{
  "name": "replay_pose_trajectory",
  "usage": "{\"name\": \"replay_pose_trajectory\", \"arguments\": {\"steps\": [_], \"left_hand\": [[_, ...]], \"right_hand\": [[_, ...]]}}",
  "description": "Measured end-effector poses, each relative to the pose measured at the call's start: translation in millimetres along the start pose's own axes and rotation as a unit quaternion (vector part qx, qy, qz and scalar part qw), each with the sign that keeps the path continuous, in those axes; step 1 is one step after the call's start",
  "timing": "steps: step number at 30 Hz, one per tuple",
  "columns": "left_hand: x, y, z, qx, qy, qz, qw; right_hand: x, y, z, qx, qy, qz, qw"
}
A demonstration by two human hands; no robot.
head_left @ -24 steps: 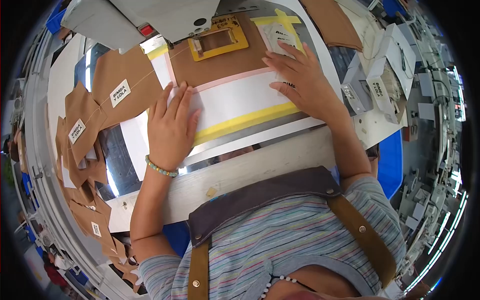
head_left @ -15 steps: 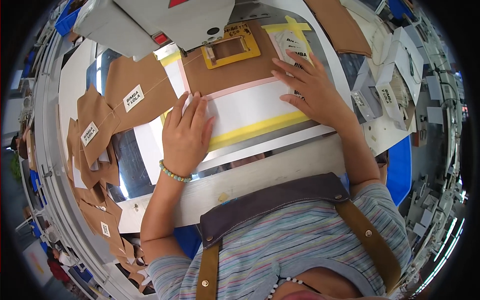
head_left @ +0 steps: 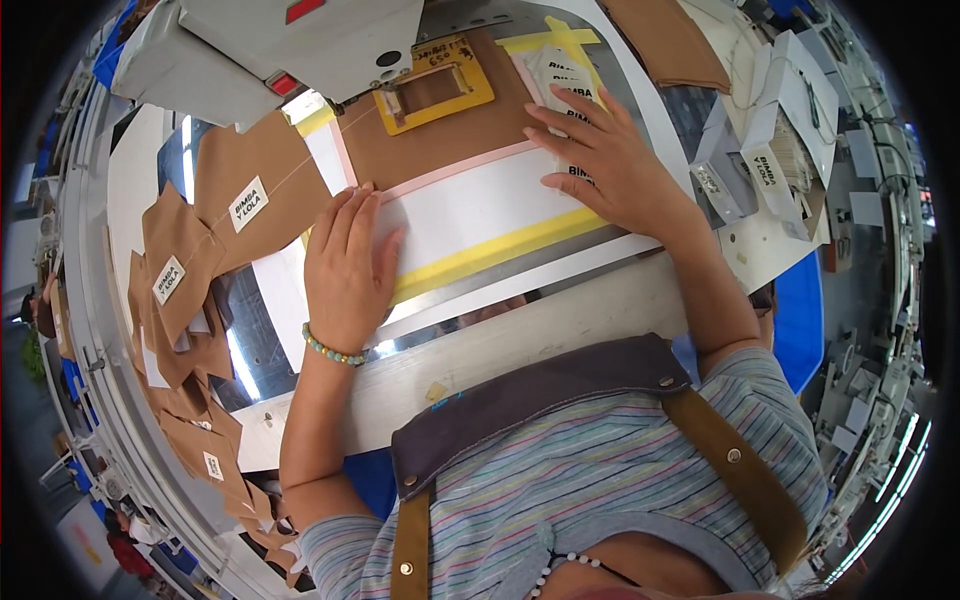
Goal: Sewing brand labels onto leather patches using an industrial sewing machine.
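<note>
Partly under my spread right hand [head_left: 622,165], white labels [head_left: 565,72] run lengthwise away. Left hand [head_left: 347,258], fingers together, at near-left corner of brown panel [head_left: 428,152].

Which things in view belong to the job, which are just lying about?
Likely the job:
white sheet, under the left hand
printed labels, at the right hand
yellow frame on brown piece
white machine head
labelled brown pieces, left

Apparently lying by:
blue bin, right
brown stack, upper right (perhaps stock)
</note>
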State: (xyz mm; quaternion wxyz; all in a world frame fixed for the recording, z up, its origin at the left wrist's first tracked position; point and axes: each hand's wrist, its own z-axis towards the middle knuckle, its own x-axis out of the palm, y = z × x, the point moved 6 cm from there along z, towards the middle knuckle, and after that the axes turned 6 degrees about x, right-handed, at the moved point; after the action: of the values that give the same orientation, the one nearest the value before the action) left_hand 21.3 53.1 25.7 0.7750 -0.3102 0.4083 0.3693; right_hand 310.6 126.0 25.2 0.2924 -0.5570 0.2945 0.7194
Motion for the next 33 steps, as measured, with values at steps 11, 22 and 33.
{"name": "replay_pose_trajectory", "arguments": {"steps": [11,22,33], "left_hand": [[-3.8,-6.9,5.3,0.008,0.009,0.025,1.000],[1.0,-0.8,-2.8,-0.016,0.027,0.020,0.999],[0.5,0.3,-2.8,0.004,0.023,0.015,1.000]], "right_hand": [[3.3,-6.0,-3.1,0.013,0.001,0.021,1.000],[-9.3,-8.4,-2.9,0.013,-0.003,0.000,1.000],[-49.5,-25.7,-26.8,0.186,0.042,0.097,0.977]]}}
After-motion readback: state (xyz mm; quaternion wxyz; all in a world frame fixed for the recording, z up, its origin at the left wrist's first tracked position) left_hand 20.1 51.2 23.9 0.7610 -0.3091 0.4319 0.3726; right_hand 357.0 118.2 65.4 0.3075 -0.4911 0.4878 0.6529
